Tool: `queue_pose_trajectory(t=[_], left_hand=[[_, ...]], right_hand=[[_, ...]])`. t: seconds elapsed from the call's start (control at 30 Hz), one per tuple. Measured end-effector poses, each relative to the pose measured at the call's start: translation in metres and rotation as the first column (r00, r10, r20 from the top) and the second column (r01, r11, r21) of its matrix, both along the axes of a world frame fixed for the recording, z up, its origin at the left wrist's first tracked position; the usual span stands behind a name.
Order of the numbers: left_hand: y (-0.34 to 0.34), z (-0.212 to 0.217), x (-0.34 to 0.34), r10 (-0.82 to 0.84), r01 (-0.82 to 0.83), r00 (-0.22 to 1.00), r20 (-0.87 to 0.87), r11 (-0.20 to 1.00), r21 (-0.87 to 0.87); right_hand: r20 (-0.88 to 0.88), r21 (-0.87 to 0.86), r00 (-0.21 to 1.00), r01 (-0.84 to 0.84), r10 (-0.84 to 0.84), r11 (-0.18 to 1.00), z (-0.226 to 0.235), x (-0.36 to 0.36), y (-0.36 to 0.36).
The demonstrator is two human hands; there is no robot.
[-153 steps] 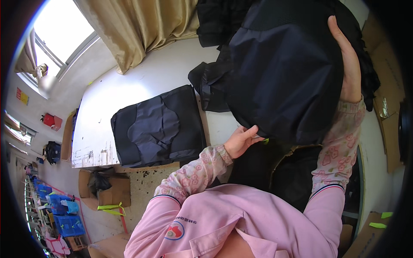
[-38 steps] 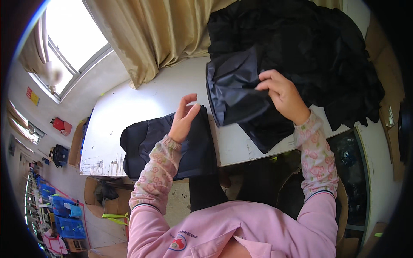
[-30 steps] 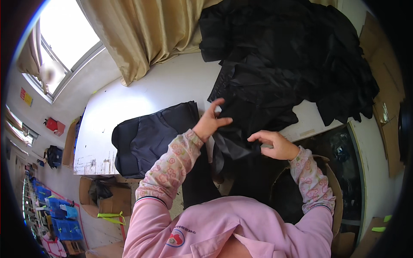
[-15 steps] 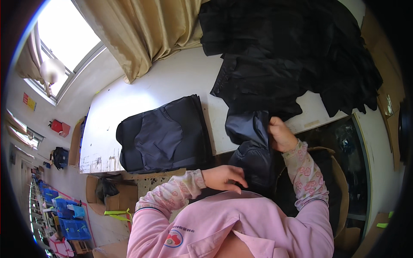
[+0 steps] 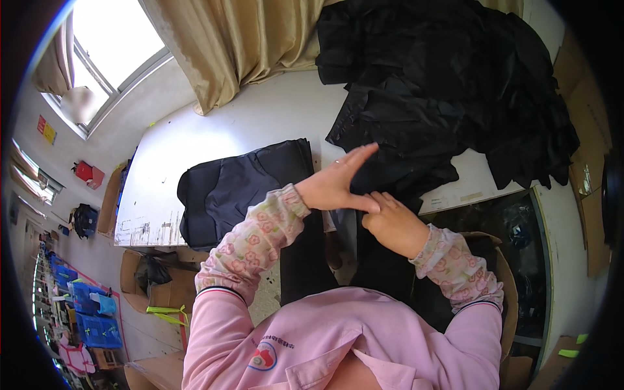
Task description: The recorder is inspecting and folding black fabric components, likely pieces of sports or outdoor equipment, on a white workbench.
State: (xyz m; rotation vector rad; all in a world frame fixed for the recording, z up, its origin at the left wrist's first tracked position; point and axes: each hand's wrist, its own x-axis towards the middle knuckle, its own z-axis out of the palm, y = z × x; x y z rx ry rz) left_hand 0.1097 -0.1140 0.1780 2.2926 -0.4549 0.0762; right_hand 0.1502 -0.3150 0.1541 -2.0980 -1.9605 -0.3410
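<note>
My left hand (image 5: 335, 184) is over the table's front edge, its fingers stretched out and its thumb reaching across to my right hand. My right hand (image 5: 394, 225) has its fingers curled closed against that thumb tip, apparently pinching a black fabric piece (image 5: 348, 229). A glossy dark strip of this piece hangs below the hands, and most of it is hidden. Left of them lies a neat stack of black cut fabric pieces (image 5: 244, 188) with shiny panels. Beyond my hands, a large loose heap of black fabric pieces (image 5: 448, 84) spreads over the table.
The white table (image 5: 175, 146) runs along the wall under a gold curtain (image 5: 240, 52). Cardboard boxes (image 5: 170, 294) stand below its front edge at left, and another open carton (image 5: 504, 266) is by my right arm. Blue bins (image 5: 97, 325) line the far left.
My left hand has risen from near my chest to meet the right, its fingers now stretched out. My right hand has moved slightly left and down. The glossy fabric piece is now mostly hidden.
</note>
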Motion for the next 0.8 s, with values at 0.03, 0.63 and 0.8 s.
queue_pose_trajectory(t=[0.03,0.63,0.8], left_hand=[[-0.003,-0.005,0.004,-0.001,0.001,1.0,-0.001,1.0,0.0],[-0.028,-0.113,-0.008,0.031,-0.465,0.794,-0.607,0.673,-0.575],[-0.012,-0.073,-0.028,-0.382,-0.404,0.837,-0.392,0.052,-0.913]], right_hand=[[0.03,0.033,1.0,-0.004,0.003,0.999,-0.016,-0.001,0.0],[-0.948,0.122,-0.165,0.602,0.272,0.789,-0.121,0.026,-0.008],[-0.757,0.602,0.399,0.114,0.518,0.791,-0.024,0.002,0.004]])
